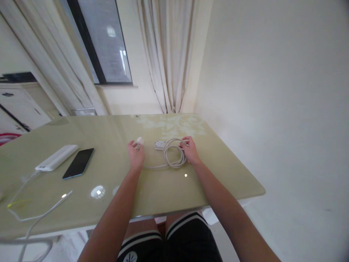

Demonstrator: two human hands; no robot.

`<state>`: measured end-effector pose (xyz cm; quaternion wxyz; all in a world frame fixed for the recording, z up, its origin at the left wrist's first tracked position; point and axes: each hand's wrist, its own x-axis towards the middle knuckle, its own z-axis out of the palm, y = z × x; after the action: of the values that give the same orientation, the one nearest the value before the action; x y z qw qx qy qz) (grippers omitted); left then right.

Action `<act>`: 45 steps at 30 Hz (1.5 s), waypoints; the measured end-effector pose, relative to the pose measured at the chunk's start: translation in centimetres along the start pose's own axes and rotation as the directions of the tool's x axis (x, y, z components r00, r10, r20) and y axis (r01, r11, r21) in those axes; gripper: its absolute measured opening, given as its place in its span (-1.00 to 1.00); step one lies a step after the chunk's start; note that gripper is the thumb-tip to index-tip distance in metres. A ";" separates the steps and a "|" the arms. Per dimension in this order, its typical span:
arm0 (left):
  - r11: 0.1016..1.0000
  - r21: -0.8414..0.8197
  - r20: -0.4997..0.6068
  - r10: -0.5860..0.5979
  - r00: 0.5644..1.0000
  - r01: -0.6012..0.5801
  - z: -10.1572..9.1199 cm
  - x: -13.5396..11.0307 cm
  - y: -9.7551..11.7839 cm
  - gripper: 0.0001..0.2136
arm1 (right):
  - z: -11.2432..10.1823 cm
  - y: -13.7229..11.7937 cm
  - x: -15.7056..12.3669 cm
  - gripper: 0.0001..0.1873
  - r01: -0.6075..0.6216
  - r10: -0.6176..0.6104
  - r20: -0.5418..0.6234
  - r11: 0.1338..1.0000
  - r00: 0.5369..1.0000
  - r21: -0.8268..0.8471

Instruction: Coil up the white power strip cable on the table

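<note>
A pale cable lies in a loose coil on the glossy table. My right hand is closed on the coil's right side, fingers pinching its loops. At the coil's left edge rests a small white block, likely a power strip, partly covered by the loops. My left hand is closed around the cable's other end, just below a white plug that pokes up past the fingers. One length of cable runs along the tabletop from the left hand to the coil.
To the left, a white power strip lies beside a dark phone. Its white cord loops over the table's front edge. A wall borders the table on the right; curtains hang behind it.
</note>
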<state>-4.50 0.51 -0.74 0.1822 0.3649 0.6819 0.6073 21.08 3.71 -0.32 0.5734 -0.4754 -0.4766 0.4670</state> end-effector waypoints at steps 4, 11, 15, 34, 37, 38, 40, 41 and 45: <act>0.997 0.074 0.008 -0.031 0.999 0.030 -0.3 1.1 -1.0 -0.58 | 0.2 0.0 0.2 -0.65 -0.197 0.213 -0.065 0.962 0.975 0.190; 0.852 0.169 0.269 0.445 0.854 -0.496 -0.5 -2.5 1.2 -0.75 | 0.8 0.4 0.5 -0.68 -0.238 0.276 -0.025 0.868 0.961 0.435; 0.695 0.041 0.613 0.549 0.567 -0.718 0.6 -5.3 1.8 -0.51 | 1.4 0.0 0.2 -0.67 -0.226 0.320 -0.057 0.773 0.946 0.592; 0.736 0.349 0.389 0.450 0.804 -0.580 -0.2 -3.7 1.3 -0.65 | 2.3 -2.4 -3.1 -0.59 0.474 -0.417 0.305 0.869 0.856 -0.143; 0.745 0.281 0.428 0.466 0.774 -0.605 -0.2 -3.5 1.2 -0.66 | 2.1 -2.4 -3.3 -0.50 0.559 -0.488 0.307 0.801 0.817 -0.213; 0.747 0.260 0.446 0.469 0.762 -0.612 -0.2 -3.5 1.1 -0.66 | 1.9 -2.4 -3.3 -0.45 0.583 -0.510 0.304 0.776 0.805 -0.243; 0.752 0.211 0.482 0.476 0.736 -0.625 0.0 -3.7 1.1 -0.62 | 1.6 -2.4 -3.3 -0.41 0.629 -0.542 0.324 0.709 0.775 -0.318; 0.754 0.185 0.503 0.478 0.720 -0.630 0.2 -3.8 1.1 -0.59 | 1.5 -2.4 -3.4 -0.43 0.651 -0.552 0.347 0.671 0.758 -0.354; 0.733 0.105 0.599 0.492 0.632 -0.672 0.5 -4.3 0.9 -0.47 | 1.5 -2.5 -3.8 -0.58 0.735 -0.567 0.468 0.527 0.678 -0.426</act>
<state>-1.01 -2.20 -0.84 0.0933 0.7454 0.5340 0.3879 19.42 -0.22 1.90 0.4598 -0.3421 -0.8126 0.1059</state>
